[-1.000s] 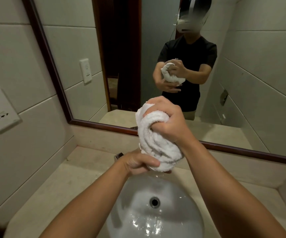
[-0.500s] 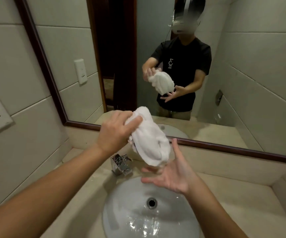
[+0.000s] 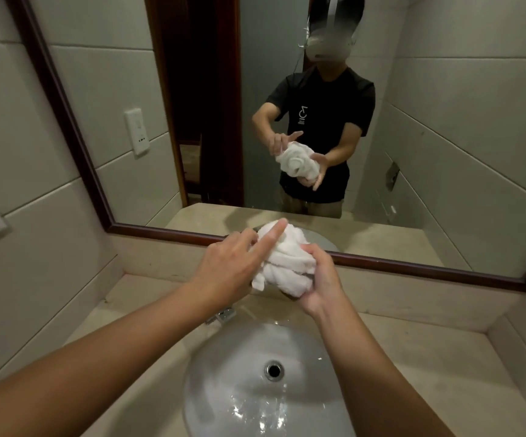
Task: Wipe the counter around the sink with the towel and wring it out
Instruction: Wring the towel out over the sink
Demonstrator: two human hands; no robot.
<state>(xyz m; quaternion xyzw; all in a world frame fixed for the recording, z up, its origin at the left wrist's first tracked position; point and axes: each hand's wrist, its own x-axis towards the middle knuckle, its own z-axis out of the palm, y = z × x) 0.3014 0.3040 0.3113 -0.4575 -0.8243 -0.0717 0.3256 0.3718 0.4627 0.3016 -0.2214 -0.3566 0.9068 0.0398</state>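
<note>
Beige counter (image 3: 428,367), white sink (image 3: 223,357) below. Both my hands hold bunched towel (image 3: 286,263) above basin: right hand (image 3: 321,279) cups it, fingers curled; left hand (image 3: 227,269) grips, index finger extended.

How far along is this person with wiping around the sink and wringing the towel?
Near the end, it seems. The white towel is off the counter, bunched between the left hand and right hand above the sink, being wrung. Whether the counter is fully wiped I cannot tell. Left: finishing the wringing.
</note>
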